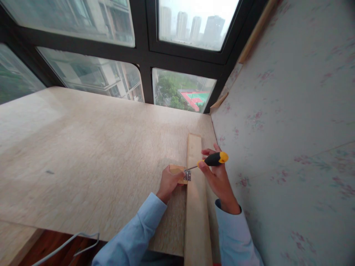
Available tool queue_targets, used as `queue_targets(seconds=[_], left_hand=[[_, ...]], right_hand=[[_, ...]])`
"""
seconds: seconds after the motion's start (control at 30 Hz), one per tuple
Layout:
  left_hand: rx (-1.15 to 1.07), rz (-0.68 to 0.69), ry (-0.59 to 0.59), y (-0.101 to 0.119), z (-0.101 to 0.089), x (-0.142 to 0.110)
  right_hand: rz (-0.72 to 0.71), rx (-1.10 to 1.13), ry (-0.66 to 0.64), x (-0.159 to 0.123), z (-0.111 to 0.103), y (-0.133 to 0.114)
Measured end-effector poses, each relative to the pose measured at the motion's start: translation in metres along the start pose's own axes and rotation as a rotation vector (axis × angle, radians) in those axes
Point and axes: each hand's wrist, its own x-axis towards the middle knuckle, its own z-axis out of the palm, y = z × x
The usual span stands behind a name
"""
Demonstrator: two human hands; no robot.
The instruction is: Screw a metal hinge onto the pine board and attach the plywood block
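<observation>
A yellow-and-black screwdriver is held in my right hand, its shaft slanting down to the left. The tip meets a small metal hinge near its upper left part. That hinge spans a small wooden block and a long wooden board. My left hand is closed on the small block, with the thumb by the hinge. The block's far side is partly hidden by the fingers. Screws are too small to make out clearly.
The board lies lengthwise on a marble-patterned sill, close to the flowered wall on the right. Dark window frames rise behind. A white cable hangs at the lower left, and torn wallpaper curls in the corner.
</observation>
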Motion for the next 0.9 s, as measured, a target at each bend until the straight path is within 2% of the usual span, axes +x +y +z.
queue_targets(seconds=[0.13,0.2,0.23,0.33,0.37,0.4,0.47,0.6,0.67,0.7,0.73,0.83,0.9], left_hand=[[0.001,-0.008,-0.002,0.000,0.000,0.000],[0.004,-0.011,-0.003,0.000,0.000,-0.001],[0.002,-0.011,-0.007,0.001,0.000,-0.001],[-0.005,-0.016,-0.015,0.002,0.000,-0.003],[-0.004,-0.019,-0.012,0.002,0.000,-0.003],[-0.001,-0.021,-0.006,0.002,0.000,-0.003],[0.004,-0.018,0.003,0.002,0.000,-0.002],[0.006,-0.008,0.007,0.002,0.001,-0.001],[0.010,-0.003,0.017,0.002,0.001,-0.001],[0.009,0.000,0.018,0.001,0.001,-0.001],[0.009,0.000,0.016,0.001,0.001,-0.001],[0.009,-0.005,0.005,0.000,0.001,-0.001],[0.008,-0.006,0.002,-0.001,0.000,-0.001]], right_hand=[[0.056,0.234,-0.271,-0.003,-0.010,-0.007],[0.084,0.195,-0.267,-0.002,-0.012,-0.008],[0.095,0.126,-0.191,-0.001,-0.012,-0.007],[0.105,-0.203,0.200,0.001,-0.005,-0.002],[0.097,-0.284,0.294,0.001,-0.003,0.000],[0.083,-0.313,0.331,0.001,-0.001,0.002],[0.040,-0.194,0.248,0.000,0.000,0.003],[-0.008,0.196,-0.089,-0.003,-0.007,-0.001],[0.012,0.245,-0.167,-0.003,-0.010,-0.002],[0.029,0.225,-0.159,-0.002,-0.011,-0.001],[0.045,0.166,-0.107,-0.001,-0.012,0.000],[0.070,-0.143,0.172,0.002,-0.010,0.008],[0.033,-0.237,0.258,0.003,-0.009,0.011]])
